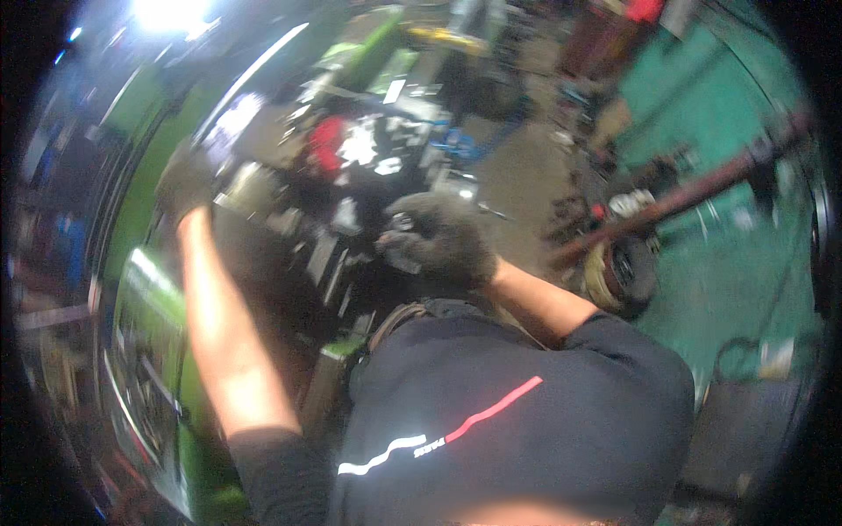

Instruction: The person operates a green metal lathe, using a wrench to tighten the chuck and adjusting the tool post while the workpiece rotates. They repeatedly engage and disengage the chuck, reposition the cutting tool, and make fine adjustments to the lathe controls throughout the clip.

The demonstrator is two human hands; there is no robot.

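Note:
My left hand (186, 182), in a dark work glove, reaches forward to the edge of a green machine (145, 175). Motion blur smears its fingers, so I cannot make out their grip. In front of my body, my right hand (443, 241) wears a similar glove and its fingers are curled closed. A small shiny bit (402, 222) shows at the curled fingers, too blurred to name. Beyond that hand lies a cluttered heap of metal pieces (386, 140), with a red item (327, 145) at its left side.
A long rusty bar (693, 197) slants across the right side, above a round container (621, 267). Green flooring (702, 96) spreads at the far right. Blue material (456, 140) lies past the metal pieces. A bright lamp (171, 10) glares at top left.

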